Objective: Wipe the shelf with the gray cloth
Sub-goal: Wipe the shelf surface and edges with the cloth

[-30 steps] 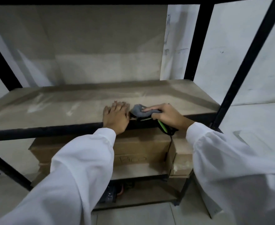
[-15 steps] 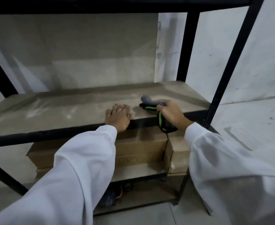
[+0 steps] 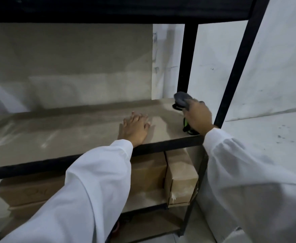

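Fingers of the left hand lie straight and flat on the shelf, close behind its black front rail. Its white sleeve crosses the cardboard boxes stacked beneath. Farther back on the right, the right hand curls around the gray cloth. The cloth's soft bunched end sticks out beyond the fingertips at the board's rear right corner, beside a black metal post. The board is dull brown, dusty and streaked. Behind it stands a pale, scuffed wall.

Gray cloth, tan shelf in a black frame, white sleeves, brown cardboard boxes
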